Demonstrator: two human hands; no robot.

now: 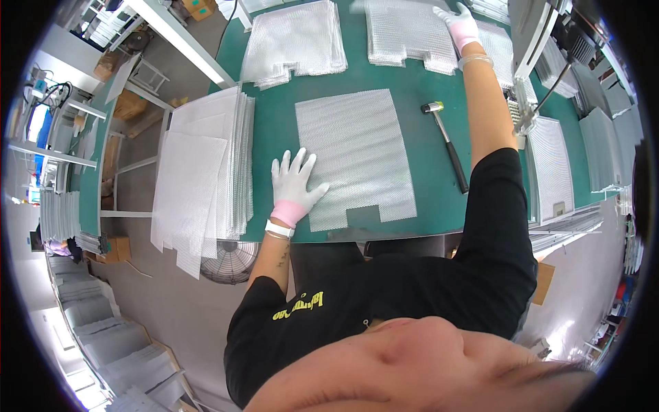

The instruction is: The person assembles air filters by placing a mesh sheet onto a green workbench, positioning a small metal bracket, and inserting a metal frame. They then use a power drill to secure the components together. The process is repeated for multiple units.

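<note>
A silvery mesh sheet (357, 158) with a notch in its near edge lies flat on the green table. My left hand (295, 184), in a white glove with a pink cuff, is spread on the sheet's left edge, fingers apart. Far to the right, my gloved right hand (460, 26) reaches to the right edge of a stack of mesh sheets (412, 34), its fingers apart; whether its fingertips touch the top sheet is hard to tell. A small mallet (446, 144) with a black and yellow head lies right of the single sheet, beside my right forearm.
Another mesh stack (294, 41) sits at the far left of the table (274, 103). A tall pile of sheets (206, 158) stands at the left edge, overhanging it. Machine parts (525, 117) rise to my right, near another mesh panel (551, 168). A floor fan (230, 261) stands below.
</note>
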